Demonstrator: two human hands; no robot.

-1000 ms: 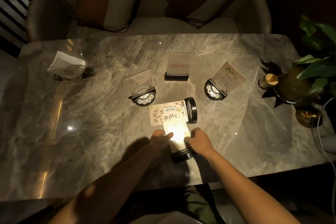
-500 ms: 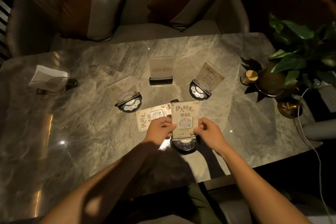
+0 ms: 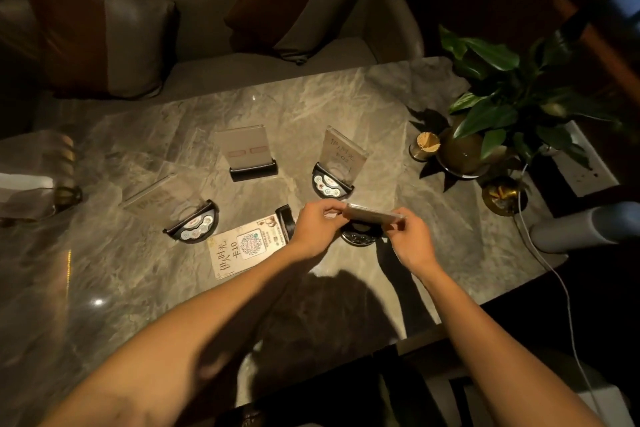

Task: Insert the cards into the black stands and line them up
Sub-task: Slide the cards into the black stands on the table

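My left hand point(image 3: 317, 224) and my right hand point(image 3: 408, 239) pinch the two ends of a clear card point(image 3: 372, 213), seen edge-on above a round black stand point(image 3: 360, 236) on the marble table point(image 3: 138, 288). A printed card point(image 3: 247, 244) lies flat to the left, its end in a black stand point(image 3: 285, 222) tipped on its side. Three more stands hold upright cards: a half-round one point(image 3: 194, 227) at left, a rectangular one point(image 3: 254, 172) at the back, a half-round one point(image 3: 330, 182) at right.
A potted plant point(image 3: 498, 114), a toothpick holder point(image 3: 424, 146) and a brass dish point(image 3: 504, 196) crowd the table's right end, with a white cable point(image 3: 561, 281) trailing off it. A napkin holder point(image 3: 31, 194) sits at far left. A sofa with cushions point(image 3: 291, 0) lies beyond.
The card I hold stood face-on in the round stand half a second ago; now it is tilted edge-on over the stand, and the view has shifted right. Earlier still it lay flat.
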